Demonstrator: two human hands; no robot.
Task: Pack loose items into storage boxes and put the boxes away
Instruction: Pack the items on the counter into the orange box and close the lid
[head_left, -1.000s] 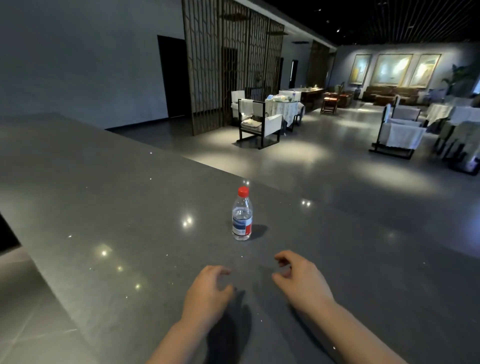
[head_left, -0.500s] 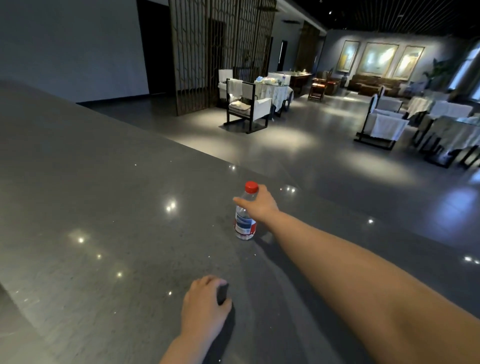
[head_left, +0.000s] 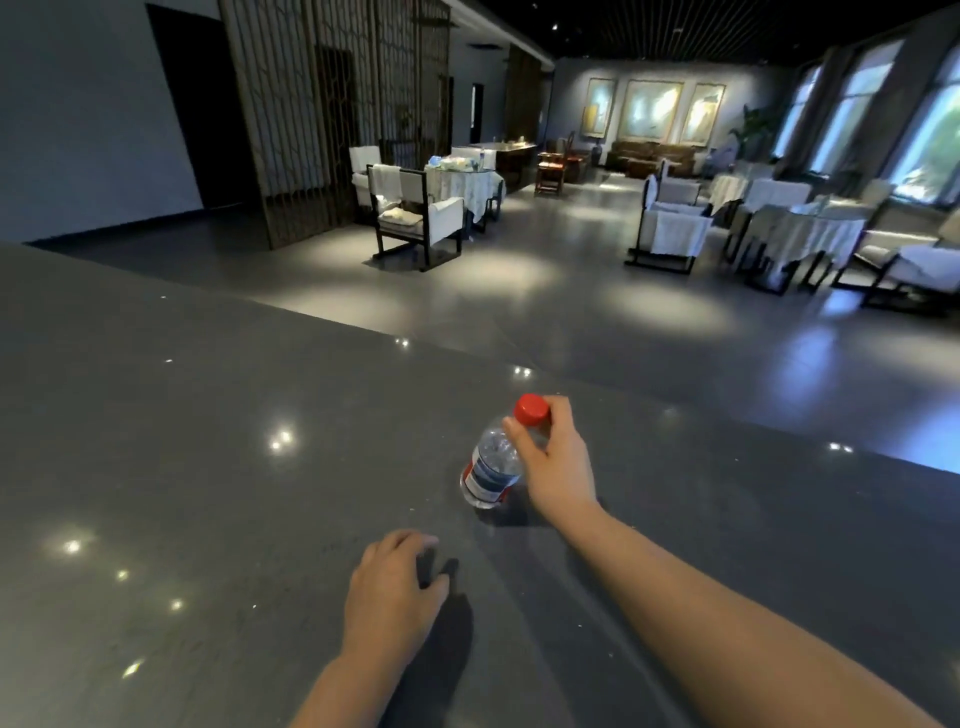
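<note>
The right hand pinches the bottle at its neck, tilted, at 12 o'clock on the table; the left hand rests loosely curled, holding nothing; so high a grip may let the bottle swing or slip.

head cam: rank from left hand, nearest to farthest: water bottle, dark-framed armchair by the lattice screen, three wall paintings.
From the left hand:
1. Water bottle, just ahead and right on the counter, held by the right hand.
2. Dark-framed armchair, across the floor beyond the counter.
3. Three wall paintings, on the far back wall.
</note>
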